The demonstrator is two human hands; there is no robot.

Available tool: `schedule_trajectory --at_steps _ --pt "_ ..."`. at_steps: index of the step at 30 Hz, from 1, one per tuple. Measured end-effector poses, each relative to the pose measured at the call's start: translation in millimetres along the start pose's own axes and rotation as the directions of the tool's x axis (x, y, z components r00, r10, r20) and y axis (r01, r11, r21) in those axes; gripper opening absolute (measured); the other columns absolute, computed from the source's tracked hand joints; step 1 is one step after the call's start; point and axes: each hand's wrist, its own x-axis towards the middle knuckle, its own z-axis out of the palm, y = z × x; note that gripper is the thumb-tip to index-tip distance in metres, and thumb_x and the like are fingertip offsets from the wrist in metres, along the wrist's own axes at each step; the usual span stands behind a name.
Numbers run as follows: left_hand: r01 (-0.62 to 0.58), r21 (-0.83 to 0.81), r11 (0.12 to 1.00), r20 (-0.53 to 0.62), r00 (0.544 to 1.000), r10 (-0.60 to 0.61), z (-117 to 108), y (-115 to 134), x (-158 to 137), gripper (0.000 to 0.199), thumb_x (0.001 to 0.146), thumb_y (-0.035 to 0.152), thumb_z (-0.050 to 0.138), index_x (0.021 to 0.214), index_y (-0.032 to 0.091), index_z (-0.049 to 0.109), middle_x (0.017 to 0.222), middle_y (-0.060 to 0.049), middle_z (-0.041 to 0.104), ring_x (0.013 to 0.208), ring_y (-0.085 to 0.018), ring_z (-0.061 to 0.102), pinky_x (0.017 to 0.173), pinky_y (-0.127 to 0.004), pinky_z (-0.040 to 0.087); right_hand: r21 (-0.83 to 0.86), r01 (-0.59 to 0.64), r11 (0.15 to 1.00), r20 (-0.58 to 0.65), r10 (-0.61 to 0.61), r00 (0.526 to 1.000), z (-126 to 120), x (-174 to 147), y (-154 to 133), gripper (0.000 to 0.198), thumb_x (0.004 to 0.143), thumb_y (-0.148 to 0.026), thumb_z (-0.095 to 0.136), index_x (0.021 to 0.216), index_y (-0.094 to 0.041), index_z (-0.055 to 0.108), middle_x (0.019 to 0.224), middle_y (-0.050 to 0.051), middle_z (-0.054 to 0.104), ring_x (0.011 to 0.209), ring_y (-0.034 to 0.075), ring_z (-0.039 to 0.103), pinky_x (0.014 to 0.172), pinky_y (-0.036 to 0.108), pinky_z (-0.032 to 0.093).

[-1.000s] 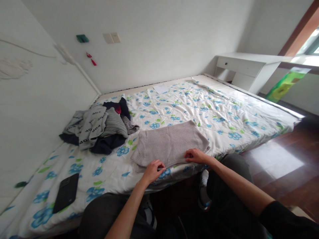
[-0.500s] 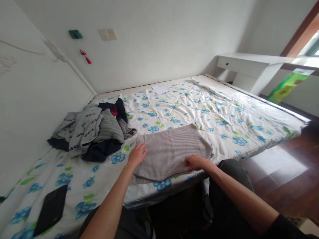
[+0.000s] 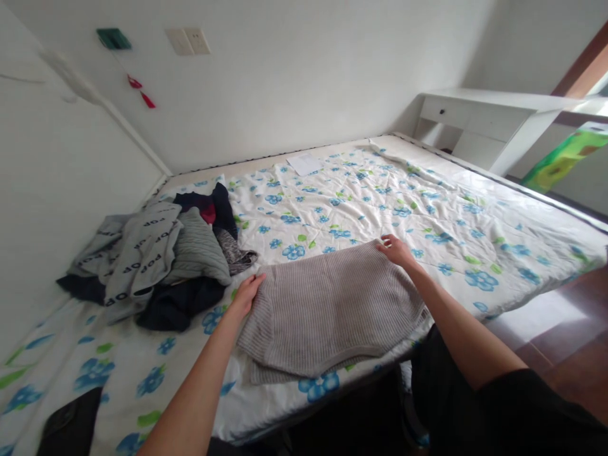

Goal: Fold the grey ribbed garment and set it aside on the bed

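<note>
- While both arms reach forward over the bed [image 3: 427,209], I read the grey ribbed sweater [image 3: 327,310] as lying folded flat on the flowered sheet, near the front edge of the mattress
- Left hand [image 3: 247,294]: I see it resting at the far left corner of the sweater, fingers close together and lightly curled against the cloth edge; I cannot tell whether they pinch the fabric or only touch it
- Right hand [image 3: 396,250]: I see it at the far right corner of the sweater, fingers bent down onto the knit; a firm grasp cannot be confirmed from this view
- Pile of clothes [image 3: 156,259]: grey, dark blue and lettered garments lie heaped just left of the sweater, close to the left hand but apart from it
- Phone [image 3: 66,427]: a dark flat device lies on the sheet at the lower left, well apart from both hands
- Paper [image 3: 304,163]: a white sheet lies at the far side of the bed, near the wall
- White desk [image 3: 479,114]: it stands beyond the right far corner of the bed
</note>
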Motion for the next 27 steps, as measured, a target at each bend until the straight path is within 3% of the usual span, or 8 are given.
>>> schedule_trajectory --at_steps 4,7,10,13,16,19,21,27 --pt "0.212 -0.318 0.924 0.150 0.974 -0.172 2.0 2.4 6.1 0.023 0.088 0.038 0.084 0.102 0.020 0.078 0.098 -0.007 0.084 0.093 -0.023 0.079 0.089 -0.031 0.065 0.063 -0.199 0.978 -0.008 0.200 0.980 15.8 27.7 22.1 0.060 0.105 -0.051 0.074 0.153 -0.016 0.069 0.136 0.017 0.082 0.117 0.029 0.080 0.098 0.034 0.059" --pt "0.225 -0.345 0.911 0.072 0.974 -0.214 3.0 2.4 11.2 0.021 0.085 0.035 0.088 0.095 0.020 0.077 0.089 -0.006 0.082 0.088 -0.024 0.080 0.086 -0.035 0.067 0.141 -0.204 0.969 0.052 0.198 0.979 30.3 34.2 34.1 0.060 0.101 -0.050 0.079 0.150 -0.016 0.072 0.133 0.017 0.083 0.112 0.029 0.081 0.093 0.035 0.061" --pt "0.186 -0.262 0.947 -0.110 0.969 -0.221 4.3 0.1 14.8 0.019 0.083 0.033 0.086 0.092 0.021 0.074 0.089 -0.007 0.082 0.090 -0.025 0.081 0.087 -0.038 0.067 0.153 -0.204 0.967 0.012 0.205 0.979 38.1 37.6 39.7 0.054 0.099 -0.047 0.079 0.145 -0.018 0.077 0.127 0.015 0.085 0.108 0.029 0.082 0.091 0.035 0.061" --pt "0.156 -0.173 0.972 -0.214 0.958 -0.192 8.1 -1.5 12.8 0.024 0.082 0.029 0.083 0.104 0.022 0.075 0.110 -0.011 0.084 0.119 -0.032 0.078 0.103 -0.043 0.064 0.058 -0.229 0.972 -0.029 0.231 0.973 40.8 37.1 40.2 0.051 0.100 -0.041 0.078 0.144 -0.017 0.077 0.130 0.016 0.084 0.114 0.031 0.081 0.097 0.036 0.060" --pt "-0.035 0.201 0.979 -0.349 0.931 0.105 18.9 -1.9 2.8 0.044 0.086 0.026 0.077 0.130 0.019 0.074 0.148 -0.019 0.074 0.150 -0.039 0.061 0.125 -0.053 0.051 -0.086 -0.196 0.977 -0.057 0.192 0.980 42.4 30.5 37.3 0.053 0.101 -0.042 0.075 0.147 -0.014 0.075 0.134 0.020 0.082 0.125 0.035 0.077 0.106 0.040 0.058" --pt "-0.356 0.665 0.657 -0.078 0.841 0.535 38.5 -5.4 -11.6 0.050 0.100 0.029 0.061 0.148 0.016 0.069 0.166 -0.021 0.062 0.158 -0.038 0.055 0.133 -0.055 0.042 -0.209 -0.083 0.974 -0.127 0.057 0.990 45.5 20.5 27.1 0.061 0.104 -0.037 0.067 0.159 -0.010 0.064 0.146 0.025 0.074 0.137 0.040 0.070 0.115 0.046 0.053" --pt "-0.490 0.736 0.467 0.156 0.794 0.587 53.0 -10.7 -19.6 0.052 0.107 0.032 0.051 0.155 0.017 0.067 0.168 -0.017 0.063 0.159 -0.034 0.055 0.136 -0.053 0.039 -0.267 0.016 0.964 -0.171 -0.064 0.983 51.4 12.7 10.7 0.068 0.103 -0.032 0.062 0.167 -0.009 0.055 0.159 0.027 0.065 0.146 0.042 0.062 0.120 0.051 0.049" --pt "-0.438 0.816 0.379 0.208 0.832 0.514 73.7 -25.8 -27.3 0.065 0.114 0.038 0.039 0.170 0.010 0.056 0.177 -0.016 0.053 0.167 -0.035 0.047 0.140 -0.055 0.034 -0.225 0.410 0.884 0.030 -0.415 0.909 120.9 -35.4 -101.1 0.073 0.110 -0.036 0.053 0.178 -0.011 0.042 0.183 0.020 0.041 0.171 0.039 0.035 0.137 0.057 0.032"
